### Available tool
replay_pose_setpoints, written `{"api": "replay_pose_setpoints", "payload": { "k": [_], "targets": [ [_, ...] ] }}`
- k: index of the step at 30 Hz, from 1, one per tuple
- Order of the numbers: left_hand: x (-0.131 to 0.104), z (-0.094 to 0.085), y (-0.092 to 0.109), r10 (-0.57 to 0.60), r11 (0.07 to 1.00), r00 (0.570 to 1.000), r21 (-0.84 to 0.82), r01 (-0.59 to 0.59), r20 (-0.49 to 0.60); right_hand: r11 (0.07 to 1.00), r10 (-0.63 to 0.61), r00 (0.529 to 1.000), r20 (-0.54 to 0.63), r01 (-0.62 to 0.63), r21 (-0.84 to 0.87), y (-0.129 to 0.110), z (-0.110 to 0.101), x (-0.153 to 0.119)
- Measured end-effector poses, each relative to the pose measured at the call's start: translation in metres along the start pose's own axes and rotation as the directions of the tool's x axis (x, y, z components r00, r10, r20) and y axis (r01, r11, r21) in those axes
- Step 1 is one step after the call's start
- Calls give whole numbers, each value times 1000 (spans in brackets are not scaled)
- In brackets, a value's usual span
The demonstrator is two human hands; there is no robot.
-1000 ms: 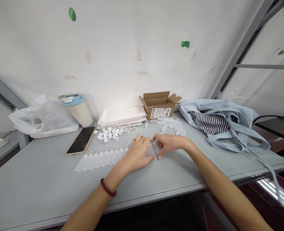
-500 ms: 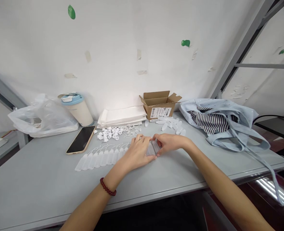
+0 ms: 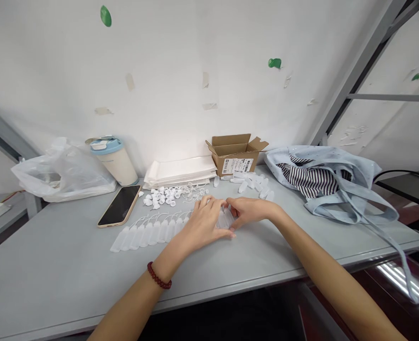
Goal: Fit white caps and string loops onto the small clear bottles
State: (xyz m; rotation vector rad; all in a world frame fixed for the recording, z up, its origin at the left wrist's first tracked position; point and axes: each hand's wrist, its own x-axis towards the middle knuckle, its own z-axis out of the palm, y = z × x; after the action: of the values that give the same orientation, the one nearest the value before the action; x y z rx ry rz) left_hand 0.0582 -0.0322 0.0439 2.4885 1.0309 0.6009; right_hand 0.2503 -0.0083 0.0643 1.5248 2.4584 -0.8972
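Small translucent plastic bottles with white caps and thin loops (image 3: 149, 234) lie side by side in a row on the table. My left hand (image 3: 203, 221) lies over the right part of this row, its thumb stretched out toward my right hand and its fingers curved over the far side. My right hand (image 3: 248, 210) has thumb and fingers around the end bottle (image 3: 227, 219) at the right of the row. The palm and fingers of my left hand hide several bottles, and where each fingertip touches is partly hidden.
White caps (image 3: 161, 196) and loose loops (image 3: 195, 192) lie behind the row. More loose bottles (image 3: 254, 182) lie before an open cardboard box (image 3: 236, 156). Around them are a white stack (image 3: 181, 171), a phone (image 3: 120, 206), a cup (image 3: 115, 161), a plastic bag (image 3: 63, 173) and a cloth bag (image 3: 323, 175).
My left thumb has shifted slightly right and toward the near edge, apart from the bottles. My right hand stays almost in place at the row's end.
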Motion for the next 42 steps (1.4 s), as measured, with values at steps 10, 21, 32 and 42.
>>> {"api": "replay_pose_setpoints", "payload": {
  "k": [10,21,32,42],
  "targets": [
    [0,-1,-1,-1,1000,1000,23,1,-6,999,31,999,18,-32,27,0,-1,-1],
    [0,-33,-33,-238,961,946,86,262,-222,980,49,976,-210,-6,199,23,-20,-5],
    [-4,-43,-94,-234,922,955,269,277,-182,920,269,791,-550,-380,-97,54,-14,17],
    [4,-21,-85,-121,938,991,319,135,-61,891,296,772,-563,-436,-130,54,-5,27]
  ]
}}
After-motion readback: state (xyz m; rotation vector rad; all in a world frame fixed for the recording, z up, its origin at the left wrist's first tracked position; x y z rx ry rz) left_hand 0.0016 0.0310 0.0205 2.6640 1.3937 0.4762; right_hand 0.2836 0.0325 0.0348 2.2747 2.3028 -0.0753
